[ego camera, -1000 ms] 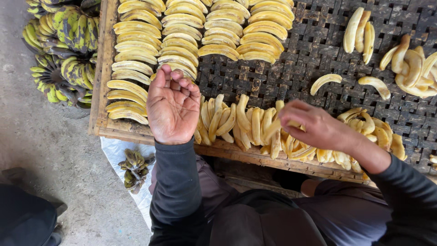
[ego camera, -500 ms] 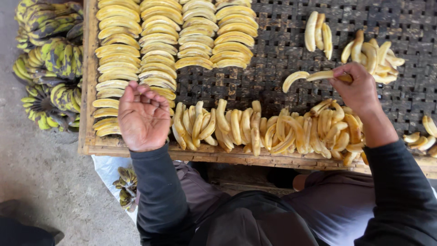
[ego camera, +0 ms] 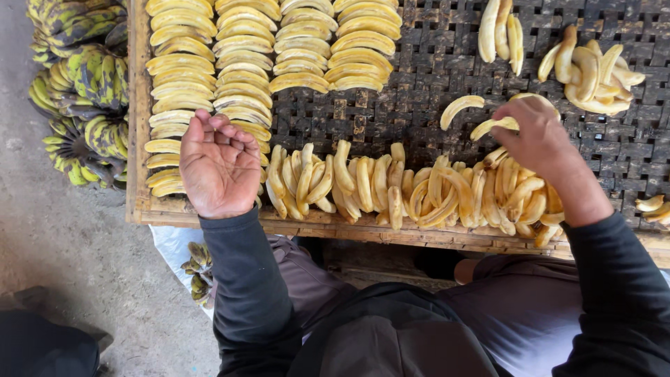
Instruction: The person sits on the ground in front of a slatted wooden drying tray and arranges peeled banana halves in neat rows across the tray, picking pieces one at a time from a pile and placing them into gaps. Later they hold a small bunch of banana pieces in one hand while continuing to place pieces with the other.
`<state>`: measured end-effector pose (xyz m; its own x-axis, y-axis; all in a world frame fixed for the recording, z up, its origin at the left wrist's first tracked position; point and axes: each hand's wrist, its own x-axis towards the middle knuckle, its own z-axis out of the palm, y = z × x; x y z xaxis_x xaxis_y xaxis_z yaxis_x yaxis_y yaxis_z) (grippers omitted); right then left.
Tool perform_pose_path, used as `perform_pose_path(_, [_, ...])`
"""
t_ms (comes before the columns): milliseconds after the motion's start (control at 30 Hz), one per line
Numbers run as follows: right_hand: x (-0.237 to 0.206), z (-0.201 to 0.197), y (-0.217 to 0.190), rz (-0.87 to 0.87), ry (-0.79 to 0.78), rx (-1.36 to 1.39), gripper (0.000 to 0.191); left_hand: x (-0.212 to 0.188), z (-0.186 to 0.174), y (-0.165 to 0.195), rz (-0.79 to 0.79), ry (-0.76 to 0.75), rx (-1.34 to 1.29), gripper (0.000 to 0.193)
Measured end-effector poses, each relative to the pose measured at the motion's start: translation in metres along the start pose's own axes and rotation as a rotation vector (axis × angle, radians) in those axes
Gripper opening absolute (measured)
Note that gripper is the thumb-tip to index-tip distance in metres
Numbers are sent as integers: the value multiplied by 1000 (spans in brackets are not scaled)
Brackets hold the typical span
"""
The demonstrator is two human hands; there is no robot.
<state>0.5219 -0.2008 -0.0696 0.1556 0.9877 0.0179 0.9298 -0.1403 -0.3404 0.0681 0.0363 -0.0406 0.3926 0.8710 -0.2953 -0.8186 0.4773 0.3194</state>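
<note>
Dark woven slats make up the drying rack [ego camera: 391, 126] in front of you, framed in wood, with neat columns of peeled bananas [ego camera: 230, 77] at its far left. Your left hand [ego camera: 218, 166] rests palm up, fingers loosely curled and holding nothing, at the rack's near-left edge. Your right hand [ego camera: 534, 136] pinches one peeled banana [ego camera: 492, 126] just above the near row [ego camera: 412, 188] (another lies just beside it). Unpeeled green bunches [ego camera: 80, 91] sit on the ground to the left.

Head cam, looking straight down, close over woven rack [ego camera: 419, 112].
</note>
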Motion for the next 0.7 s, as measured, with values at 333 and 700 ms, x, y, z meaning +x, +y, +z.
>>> perform_pose_path(333, [76,55,-159,-344,-423,284,44,-1,6,-3,-15,-22,-34,14])
perform_pose_path(700, [168,102,-201,-336,-903,-112,49,-11,5,9,11,-43,-93,13])
